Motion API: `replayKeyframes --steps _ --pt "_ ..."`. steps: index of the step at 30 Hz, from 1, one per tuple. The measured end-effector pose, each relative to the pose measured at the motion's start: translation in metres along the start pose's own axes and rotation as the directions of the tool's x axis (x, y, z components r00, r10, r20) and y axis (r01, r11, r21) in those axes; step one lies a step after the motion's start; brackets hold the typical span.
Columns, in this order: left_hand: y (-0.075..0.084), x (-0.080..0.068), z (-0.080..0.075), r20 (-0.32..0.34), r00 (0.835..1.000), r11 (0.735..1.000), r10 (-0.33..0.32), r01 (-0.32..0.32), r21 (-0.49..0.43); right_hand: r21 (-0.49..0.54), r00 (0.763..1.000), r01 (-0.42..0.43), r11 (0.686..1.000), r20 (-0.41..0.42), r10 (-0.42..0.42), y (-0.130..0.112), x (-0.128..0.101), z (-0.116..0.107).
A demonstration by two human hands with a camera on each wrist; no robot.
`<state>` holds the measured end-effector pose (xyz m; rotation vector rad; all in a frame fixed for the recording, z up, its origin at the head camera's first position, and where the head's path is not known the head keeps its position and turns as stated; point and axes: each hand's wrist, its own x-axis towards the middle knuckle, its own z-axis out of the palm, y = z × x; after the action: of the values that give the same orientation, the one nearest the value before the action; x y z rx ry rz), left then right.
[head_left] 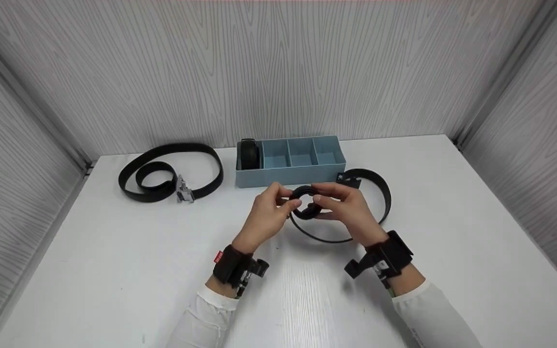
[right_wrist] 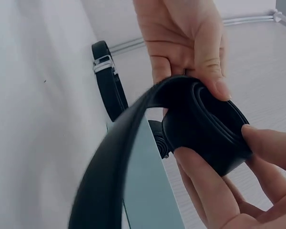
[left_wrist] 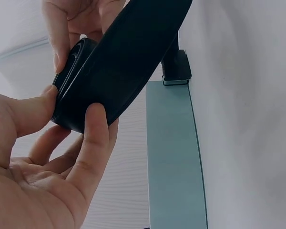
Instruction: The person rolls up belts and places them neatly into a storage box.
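left hand (head_left: pixel 270 212) and right hand (head_left: pixel 344 208) both pinch the black belt (head_left: pixel 307 203) — keeping its coil tight — before the compartment box (head_left: pixel 290 159).

This looks like a staged recording booth, perhaps in a lab, rather than a home. Grey wood-grain panels (head_left: pixel 278 67) wall in a bare white table (head_left: pixel 114 270) on three sides, metal strips run up the corners, and a camera is strapped to each of the person's wrists.
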<state>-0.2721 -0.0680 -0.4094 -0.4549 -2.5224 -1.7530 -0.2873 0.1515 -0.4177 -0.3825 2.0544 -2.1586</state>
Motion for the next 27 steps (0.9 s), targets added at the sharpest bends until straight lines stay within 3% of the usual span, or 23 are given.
replayKeyframes --steps 4,9,12,16,20,23,27 --pt "0.0007 -0.0007 -0.0022 0.013 1.0 0.998 0.029 -0.029 0.051 -0.072 0.998 0.01 0.997 0.058 -0.006 -0.0018 0.0009 -0.0034" --pt "0.0013 -0.001 -0.003 0.081 0.994 0.993 0.073 -0.08 0.083 -0.2 0.99 0.004 0.98 0.136 0.024 -0.0056 -0.0006 -0.0069" --pt "0.0007 -0.0008 -0.002 0.102 0.993 0.993 0.066 -0.075 0.086 -0.222 0.987 -0.002 0.975 0.155 0.037 -0.0052 -0.0006 -0.0077" --pt "0.0002 -0.0007 -0.001 0.051 0.998 0.997 0.031 -0.034 0.072 -0.165 0.992 -0.007 0.986 0.123 0.027 -0.0034 0.0002 -0.0057" --pt "-0.0002 -0.0003 0.0001 -0.003 1.0 1.0 0.0 0.0 0.023 -0.064 0.999 -0.009 0.998 0.037 0.011 -0.0023 -0.0003 -0.0023" --pt "-0.0004 -0.0002 0.0007 -0.008 1.0 1.0 -0.017 0.017 -0.01 -0.003 1.0 -0.008 1.0 -0.007 0.008 -0.0016 -0.0006 -0.0005" --pt "-0.0005 -0.0003 0.0004 -0.01 1.0 1.0 -0.003 0.003 0.0 0.014 1.0 -0.011 1.0 -0.007 0.011 -0.0006 -0.001 0.0001"
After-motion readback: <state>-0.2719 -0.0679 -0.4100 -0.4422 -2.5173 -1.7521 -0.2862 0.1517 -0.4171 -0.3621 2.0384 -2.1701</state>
